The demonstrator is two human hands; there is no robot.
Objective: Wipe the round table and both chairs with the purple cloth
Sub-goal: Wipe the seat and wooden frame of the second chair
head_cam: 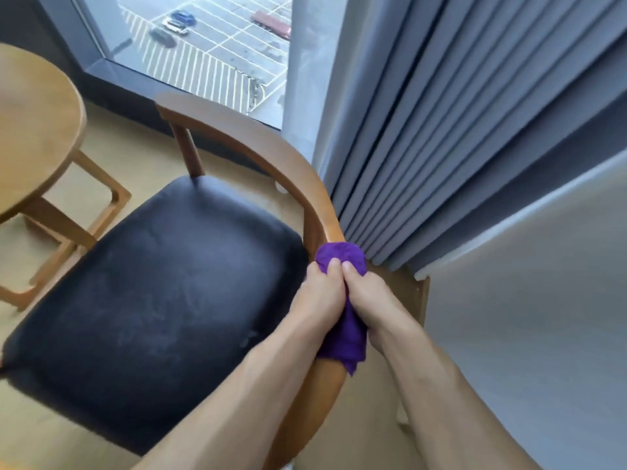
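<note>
Both hands grip the purple cloth (342, 329) on the chair's curved back rail (298, 171). Left hand (317, 301) and right hand (369, 300) sit side by side, touching, fingers curled round cloth and rail together, thumbs meeting on top. Bare forearms run in from the lower edge.

Cloth: deep violet, soft nap, bunched. It wraps the rail; one rounded wad pokes out ahead of the thumbs, and a loose corner hangs below the wrists against the wood.

Chair (146, 300): mid-brown wood, rail sweeping in one arc from the upper left round to the lower middle. Seat pad black, leather-like, slightly creased, with faint pale smears across its surface. One back post rises from the seat's far edge to the rail.

Round table (37, 123): light wood top, only partly in view at the left edge, its frame legs standing on the beige floor (135, 157) beside the chair.

Grey pleated curtain (458, 130) hangs just behind the rail, right of the hands. Window (203, 45) beyond, looking down on a car park with painted bays and a few parked cars.
</note>
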